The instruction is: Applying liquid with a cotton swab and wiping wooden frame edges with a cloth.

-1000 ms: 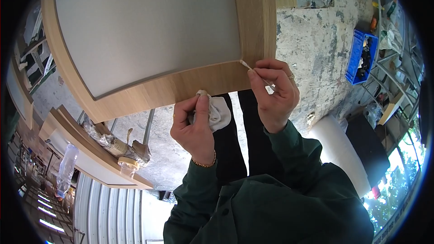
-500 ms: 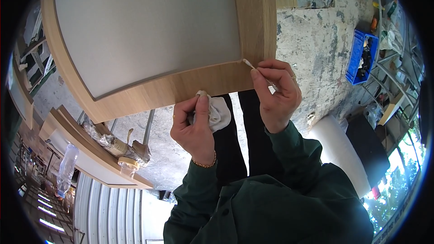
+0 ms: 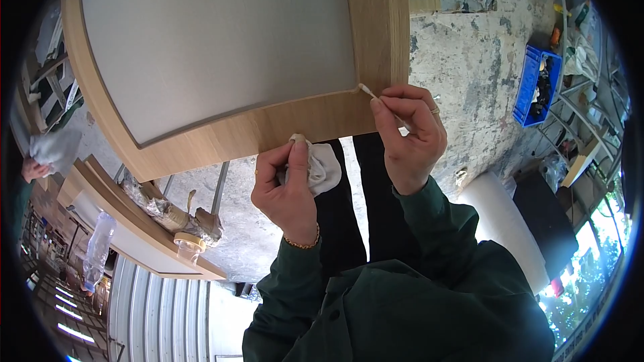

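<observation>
A cotton swab is pinched by the right hand, a cloth clasped by the left hand; likely light and bendy, the swab is best gripped behind its tip.

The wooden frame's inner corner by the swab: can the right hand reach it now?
Most likely yes: the right hand holds a cotton swab with its tip close to that corner, and nothing shows in between. The left hand, holding a white cloth, is further left.
</observation>
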A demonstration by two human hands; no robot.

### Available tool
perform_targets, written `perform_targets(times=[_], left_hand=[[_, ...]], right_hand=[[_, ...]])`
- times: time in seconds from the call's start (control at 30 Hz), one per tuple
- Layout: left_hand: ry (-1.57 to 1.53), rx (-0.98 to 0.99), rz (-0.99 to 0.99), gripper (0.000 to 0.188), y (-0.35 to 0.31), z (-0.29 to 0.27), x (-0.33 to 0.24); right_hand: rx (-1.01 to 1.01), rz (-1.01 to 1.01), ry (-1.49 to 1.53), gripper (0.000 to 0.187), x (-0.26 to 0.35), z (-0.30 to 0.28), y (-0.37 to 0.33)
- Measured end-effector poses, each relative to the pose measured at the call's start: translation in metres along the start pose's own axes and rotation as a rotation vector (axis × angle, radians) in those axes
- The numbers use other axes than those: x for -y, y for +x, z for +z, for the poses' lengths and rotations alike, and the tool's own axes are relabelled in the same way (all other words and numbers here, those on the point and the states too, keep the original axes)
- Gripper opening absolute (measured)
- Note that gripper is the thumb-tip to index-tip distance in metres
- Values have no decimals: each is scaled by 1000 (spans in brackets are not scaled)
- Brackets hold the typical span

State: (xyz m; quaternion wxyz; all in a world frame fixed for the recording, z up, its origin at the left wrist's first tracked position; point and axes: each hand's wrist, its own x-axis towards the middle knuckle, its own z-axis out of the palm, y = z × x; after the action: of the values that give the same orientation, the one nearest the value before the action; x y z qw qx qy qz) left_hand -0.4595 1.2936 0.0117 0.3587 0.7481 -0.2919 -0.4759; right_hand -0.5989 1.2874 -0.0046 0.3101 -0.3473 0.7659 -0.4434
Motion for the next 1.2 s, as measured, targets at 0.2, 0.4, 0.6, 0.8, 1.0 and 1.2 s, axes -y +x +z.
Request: perform_targets(times=[0.2, 0.4, 0.6, 0.8, 1.0, 1.2], left_hand=[[6, -4, 1, 7, -1, 1, 0], [16, -12, -14, 7, -1, 1, -3], [21, -14, 2, 7, -1, 2, -1], [33, 10, -42, 7, -3, -2, -11], [154, 113, 173, 11, -5, 12, -35], [334, 215, 338, 16, 14, 40, -47]], right_hand=[[62, -45, -2, 7, -1, -6, 0], [126, -80, -94, 7, -1, -7, 6], [38, -50, 1, 8, 2, -3, 17], [185, -68, -46, 6, -2, -11, 17], [112, 166, 340, 7, 4, -18, 32], [176, 278, 502, 4, -5, -23, 42]])
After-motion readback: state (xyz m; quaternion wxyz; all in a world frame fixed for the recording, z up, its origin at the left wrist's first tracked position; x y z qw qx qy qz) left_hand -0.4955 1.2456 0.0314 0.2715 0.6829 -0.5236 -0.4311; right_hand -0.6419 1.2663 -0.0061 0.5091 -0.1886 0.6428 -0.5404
